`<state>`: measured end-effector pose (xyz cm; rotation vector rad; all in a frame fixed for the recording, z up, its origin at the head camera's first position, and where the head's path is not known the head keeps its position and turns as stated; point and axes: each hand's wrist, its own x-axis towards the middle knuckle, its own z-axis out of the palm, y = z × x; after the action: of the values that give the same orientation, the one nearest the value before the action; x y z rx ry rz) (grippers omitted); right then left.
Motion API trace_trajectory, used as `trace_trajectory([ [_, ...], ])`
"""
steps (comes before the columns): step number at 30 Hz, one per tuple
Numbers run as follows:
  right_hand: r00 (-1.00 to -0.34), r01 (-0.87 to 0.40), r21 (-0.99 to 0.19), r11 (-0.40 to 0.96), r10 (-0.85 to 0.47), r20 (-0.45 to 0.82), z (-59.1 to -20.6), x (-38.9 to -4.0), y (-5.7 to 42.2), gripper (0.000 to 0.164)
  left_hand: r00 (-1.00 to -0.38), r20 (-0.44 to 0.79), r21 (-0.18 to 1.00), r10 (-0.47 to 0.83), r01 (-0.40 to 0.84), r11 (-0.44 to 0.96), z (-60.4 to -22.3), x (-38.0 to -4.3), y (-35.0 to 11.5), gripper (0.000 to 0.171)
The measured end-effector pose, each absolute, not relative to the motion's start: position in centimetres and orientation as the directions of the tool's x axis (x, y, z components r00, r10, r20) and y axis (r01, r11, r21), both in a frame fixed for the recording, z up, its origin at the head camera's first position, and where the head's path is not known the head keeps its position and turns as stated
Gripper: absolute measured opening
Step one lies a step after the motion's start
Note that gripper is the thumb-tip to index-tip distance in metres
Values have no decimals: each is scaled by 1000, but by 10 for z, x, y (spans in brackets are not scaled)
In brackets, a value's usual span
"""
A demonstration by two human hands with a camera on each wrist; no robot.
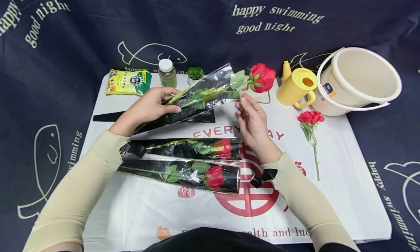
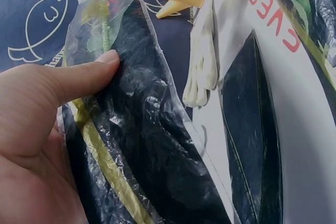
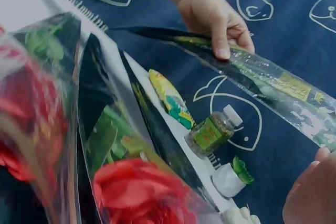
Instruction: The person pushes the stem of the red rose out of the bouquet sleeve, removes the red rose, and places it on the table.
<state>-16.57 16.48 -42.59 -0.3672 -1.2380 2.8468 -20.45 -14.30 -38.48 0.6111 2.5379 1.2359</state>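
One rose (image 1: 262,78) is raised over the table (image 1: 354,208), its stem inside a sleeve (image 1: 178,115) and its bloom outside the mouth. Your left hand (image 1: 154,104) grips the sleeve partway along, thumb laid across the clear front and fingers behind; a hold there probably steadies the limp film without blocking the mouth. Your right hand (image 1: 252,121) is at the mouth, just beneath the bloom, fingers bent; whether they pinch the film edge or a leaf, or merely rest close, you cannot tell from these views. That spot likely suits guiding leaves past the rim without crushing petals. Lifting and tilting the sleeve presumably gives both hands room over the two wrapped roses (image 1: 214,177) lying side by side nearer you, blooms to the right. A flat sleeve (image 1: 207,116) lies partly under the raised one, within easy reach of your left. One loose rose (image 1: 311,118) lies apart at the right, perhaps to separate bare from wrapped. The can (image 1: 303,82), bucket (image 1: 331,88), packet (image 1: 128,82), jar (image 1: 168,75) and plant (image 1: 195,73) line the far edge, seemingly to leave the middle for handling.
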Motion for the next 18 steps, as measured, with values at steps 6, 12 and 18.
trace_trajectory([
  [6,-970,59,-678,-733,119,-213,-421,-166,164,37,-884,-59,797,464,239,555,-385,-205,-146,43],
  [12,-978,52,-645,-763,91,-187,-417,-168,162,41,-885,-52,796,463,243,554,-386,-203,-147,42],
  [18,-971,104,-530,-842,29,-238,-414,-171,159,20,-873,-62,780,484,260,569,-386,-200,-146,44],
])
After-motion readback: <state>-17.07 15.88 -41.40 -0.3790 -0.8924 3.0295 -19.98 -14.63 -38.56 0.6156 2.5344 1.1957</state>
